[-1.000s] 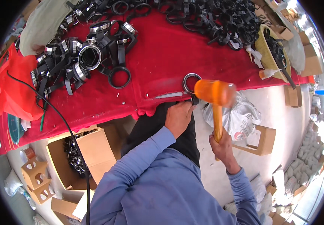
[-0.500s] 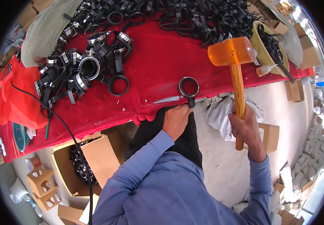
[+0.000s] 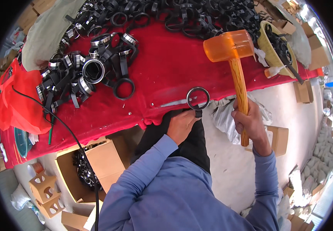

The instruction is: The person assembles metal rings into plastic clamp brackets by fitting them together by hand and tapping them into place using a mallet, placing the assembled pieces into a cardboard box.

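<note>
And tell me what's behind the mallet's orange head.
Behind the orange head, red cloth shows along its lower edge and black ring parts past its upper edge. Whatever lies directly behind the head is covered and cannot be made out.

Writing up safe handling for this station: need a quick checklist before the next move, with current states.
1. Left hand holding the black ring part by its short stem: ok.
2. Right hand wrapped around the wooden handle of the mallet: ok.
3. Orange mallet head clear of the left fingers: ok, well apart.
4. Ring part firmly supported: cannot tell; it shows at the edge of the red cloth, contact unclear.
5. Black cable clear of both hands: ok.
</note>
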